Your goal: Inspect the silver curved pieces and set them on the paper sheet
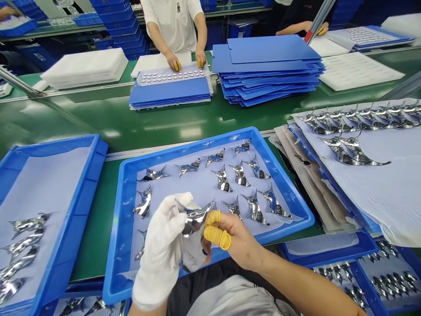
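My left hand (pixel 161 250), in a white cloth glove, and my right hand (pixel 233 235), with yellow finger cots on two fingers, both pinch a curved, mirror-bright metal piece (pixel 195 218). Both hands are over a blue tray (pixel 194 150) lined with a pale blue sheet. Several similar pointed chrome pieces, such as one (pixel 222 179) near the tray's middle, lie spaced apart on that sheet. My hands hide the tray's near part. A second blue tray (pixel 79 186) with chrome pieces stands to the left.
A co-worker (pixel 174 26) across the green conveyor belt (pixel 131 118) handles a dimpled sheet on blue boards. A stack of blue boards (pixel 269 74) stands nearby. Layered sheets carrying chrome pieces (pixel 358 184) lie to the right, with another blue tray (pixel 384 281) below them.
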A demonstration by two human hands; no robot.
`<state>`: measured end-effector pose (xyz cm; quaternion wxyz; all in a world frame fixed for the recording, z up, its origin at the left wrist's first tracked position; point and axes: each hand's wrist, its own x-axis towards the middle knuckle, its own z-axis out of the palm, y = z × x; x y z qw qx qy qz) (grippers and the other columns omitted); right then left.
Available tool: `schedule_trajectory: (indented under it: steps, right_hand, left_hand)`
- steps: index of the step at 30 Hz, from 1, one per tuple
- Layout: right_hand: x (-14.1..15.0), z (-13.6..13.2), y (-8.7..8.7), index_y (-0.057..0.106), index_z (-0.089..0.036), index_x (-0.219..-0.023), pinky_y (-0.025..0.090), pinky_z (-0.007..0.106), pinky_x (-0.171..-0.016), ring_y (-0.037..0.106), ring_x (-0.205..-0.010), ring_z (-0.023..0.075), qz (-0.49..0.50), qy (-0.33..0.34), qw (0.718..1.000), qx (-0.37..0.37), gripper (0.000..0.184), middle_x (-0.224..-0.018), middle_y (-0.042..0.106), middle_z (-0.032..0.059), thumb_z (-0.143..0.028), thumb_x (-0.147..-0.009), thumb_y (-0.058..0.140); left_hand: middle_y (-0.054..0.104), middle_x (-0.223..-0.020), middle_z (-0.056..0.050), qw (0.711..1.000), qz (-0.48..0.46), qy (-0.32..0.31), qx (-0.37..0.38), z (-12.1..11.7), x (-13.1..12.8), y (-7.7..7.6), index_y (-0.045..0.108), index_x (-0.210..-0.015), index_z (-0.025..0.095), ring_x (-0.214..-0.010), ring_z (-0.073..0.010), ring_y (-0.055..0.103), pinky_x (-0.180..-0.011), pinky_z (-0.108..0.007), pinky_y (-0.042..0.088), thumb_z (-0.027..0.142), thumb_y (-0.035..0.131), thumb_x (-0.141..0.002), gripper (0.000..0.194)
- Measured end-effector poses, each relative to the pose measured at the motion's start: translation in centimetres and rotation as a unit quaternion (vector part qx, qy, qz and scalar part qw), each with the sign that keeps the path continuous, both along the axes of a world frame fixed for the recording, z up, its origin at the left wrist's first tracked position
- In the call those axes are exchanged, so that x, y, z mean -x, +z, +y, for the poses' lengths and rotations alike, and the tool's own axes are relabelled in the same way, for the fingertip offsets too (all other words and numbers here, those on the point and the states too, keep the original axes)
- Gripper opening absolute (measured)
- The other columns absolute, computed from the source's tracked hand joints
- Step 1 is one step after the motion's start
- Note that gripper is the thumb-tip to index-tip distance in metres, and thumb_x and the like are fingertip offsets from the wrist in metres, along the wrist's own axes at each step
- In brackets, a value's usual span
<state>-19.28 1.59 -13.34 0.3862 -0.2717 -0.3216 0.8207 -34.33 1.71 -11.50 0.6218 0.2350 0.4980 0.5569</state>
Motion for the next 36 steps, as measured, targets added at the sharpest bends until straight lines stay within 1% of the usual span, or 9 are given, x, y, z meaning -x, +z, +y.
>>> schedule_trajectory:
  steps: [5,9,11,14,17,20,25,31,36]
  right_hand:
    - [-0.1,0.4,-1.0,0.056,-0.017,-0.078,0.049,0.026,-0.066,0.056,-0.065,0.0106,-0.022,-0.015,0.997,-0.068,0.039,-0.069,0.057,-0.0013,-0.055,-0.085,0.066]
    - [-0.5,0.5,-0.7,0.057,-0.018,-0.075,0.045,0.025,-0.063,0.053,-0.064,0.0107,-0.069,-0.030,0.987,-0.141,0.037,-0.069,0.054,-0.0015,-0.052,-0.089,0.061]
    - [-1.0,0.5,-0.1,0.062,-0.017,-0.078,0.042,0.024,-0.063,0.051,-0.065,0.0110,-0.122,-0.053,0.964,-0.231,0.028,-0.071,0.055,-0.0008,-0.040,-0.094,0.059]
    - [-1.6,0.4,0.8,0.069,-0.018,-0.093,0.039,0.025,-0.064,0.049,-0.068,0.0120,-0.205,-0.082,0.908,-0.357,0.015,-0.073,0.058,0.0007,-0.024,-0.097,0.056]
    - [-1.8,0.3,1.2,0.069,-0.018,-0.099,0.038,0.026,-0.063,0.048,-0.069,0.0134,-0.243,-0.086,0.879,-0.401,0.015,-0.076,0.060,0.0023,-0.019,-0.097,0.054]
    - [-1.7,0.4,1.1,0.066,-0.019,-0.093,0.038,0.026,-0.064,0.047,-0.067,0.0141,-0.251,-0.076,0.883,-0.389,0.017,-0.074,0.059,0.0020,-0.021,-0.099,0.050]
    - [-1.1,1.1,-0.3,0.057,-0.020,-0.077,0.036,0.026,-0.059,0.045,-0.062,0.0127,-0.214,-0.035,0.931,-0.293,0.032,-0.069,0.053,0.0003,-0.038,-0.101,0.044]
    - [-0.3,2.0,-2.3,0.050,-0.019,-0.069,0.040,0.025,-0.063,0.044,-0.065,0.0123,-0.160,-0.016,0.963,-0.217,0.043,-0.068,0.048,-0.0012,-0.055,-0.094,0.051]
    - [0.1,2.3,-3.2,0.060,-0.017,-0.076,0.045,0.026,-0.067,0.052,-0.068,0.0132,-0.139,0.000,0.969,-0.205,0.042,-0.071,0.055,0.0004,-0.052,-0.096,0.049]
  left_hand:
    - [0.069,-0.093,-0.001,0.986,0.117,-0.028,-0.113,-0.5,0.6,1.0,0.073,-0.092,0.027,-0.088,-0.0188,0.067,-0.075,-0.024,0.057,0.023,0.084,-0.069,0.026]
    - [0.070,-0.096,-0.001,0.981,0.146,-0.029,-0.128,-1.0,1.0,1.1,0.075,-0.097,0.029,-0.090,-0.0189,0.066,-0.077,-0.023,0.057,0.023,0.081,-0.072,0.026]
    - [0.072,-0.099,-0.003,0.984,0.148,-0.027,-0.097,-1.1,1.4,0.9,0.075,-0.101,0.028,-0.093,-0.0199,0.067,-0.077,-0.023,0.057,0.026,0.079,-0.076,0.025]
    - [0.073,-0.102,-0.004,0.991,0.125,-0.021,-0.048,-1.0,1.9,0.4,0.075,-0.104,0.027,-0.096,-0.0206,0.068,-0.080,-0.023,0.056,0.027,0.077,-0.079,0.026]
    - [0.074,-0.101,-0.003,0.995,0.093,-0.021,-0.033,-0.7,2.0,0.0,0.075,-0.105,0.027,-0.090,-0.0187,0.069,-0.080,-0.023,0.055,0.026,0.076,-0.079,0.025]
    - [0.075,-0.099,-0.003,0.997,0.073,-0.024,-0.029,-0.4,1.8,-0.2,0.075,-0.104,0.026,-0.085,-0.0168,0.068,-0.076,-0.021,0.055,0.026,0.076,-0.080,0.024]
    - [0.074,-0.099,-0.004,0.997,0.037,-0.055,-0.036,0.0,1.9,-0.8,0.075,-0.101,0.026,-0.083,-0.0185,0.069,-0.076,-0.026,0.056,0.029,0.077,-0.078,0.023]
    - [0.070,-0.093,0.001,0.985,0.125,-0.075,-0.087,0.0,2.4,-0.6,0.076,-0.093,0.030,-0.086,-0.0145,0.066,-0.077,-0.019,0.054,0.023,0.081,-0.073,0.021]
    - [0.067,-0.087,0.001,0.967,0.187,-0.112,-0.128,0.3,2.4,-0.5,0.075,-0.087,0.029,-0.077,-0.0132,0.063,-0.067,-0.019,0.051,0.023,0.076,-0.079,0.010]
